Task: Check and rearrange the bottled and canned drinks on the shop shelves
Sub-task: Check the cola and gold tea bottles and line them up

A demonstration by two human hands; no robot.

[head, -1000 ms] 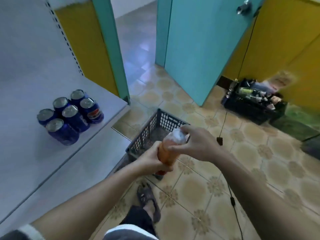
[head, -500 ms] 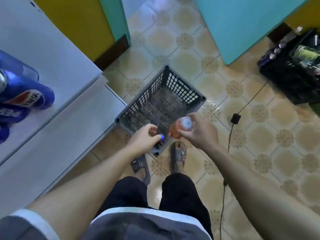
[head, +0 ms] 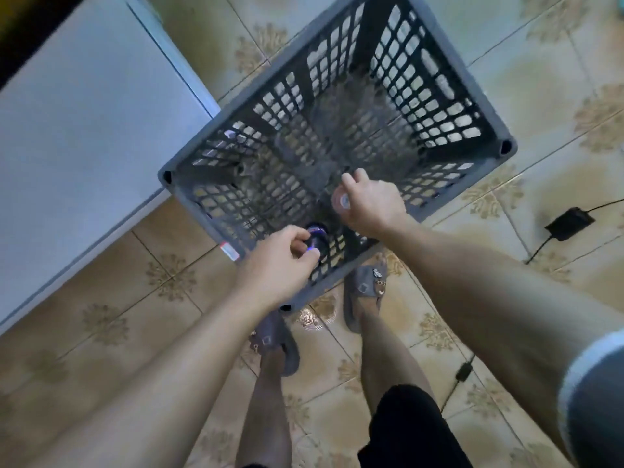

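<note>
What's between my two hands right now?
In the head view, two drink tops: the dark-capped drink gripped by the left hand and the pale-capped bottle held by the right hand, above the grey crate.

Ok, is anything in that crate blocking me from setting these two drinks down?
Nothing visible. The grey crate looks bare inside; the dark drink in the left hand and the white-capped bottle in the right hand hide its near end.

Dim, soft indoor light with a bluish-yellow cast — faint shadows on the tiled floor [head: 506, 96], slight motion blur throughout, wide-angle bending at edges.
</note>
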